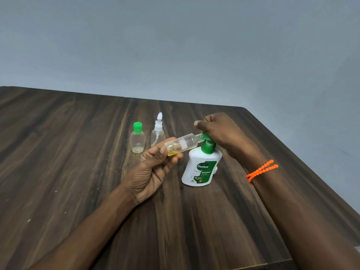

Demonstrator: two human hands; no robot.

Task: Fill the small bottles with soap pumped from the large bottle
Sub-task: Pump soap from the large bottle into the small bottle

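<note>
the left hand (pixel 153 172) curls its fingers and thumb round the base end of a small clear bottle (pixel 182 144), holding it tilted nearly flat with its open neck raised toward the right. a little yellow soap (pixel 172 152) sits pooled at the low end of this bottle, right by the fingertips. its mouth meets the spout of the green pump (pixel 207 144) on the large bottle.

the right hand (pixel 220 131) rests on top of that pump head, fingers bent down over it and thumb sticking out to the left; whether it presses hard or merely lies there cannot be told. an orange bracelet (pixel 262 169) loops twice round the right wrist.

the large bottle (pixel 201 168) stands upright on the counter (pixel 78 152), white with a green label, just beside the left hand's fingers.

farther back on the dark wood counter stand two more small clear bottles, close together: one with a green cap (pixel 138 138) on the left, and a spray bottle (pixel 157 131) with a white nozzle on its right, partly behind the held bottle. a plain grey wall (pixel 175 45) rises behind the counter.
</note>
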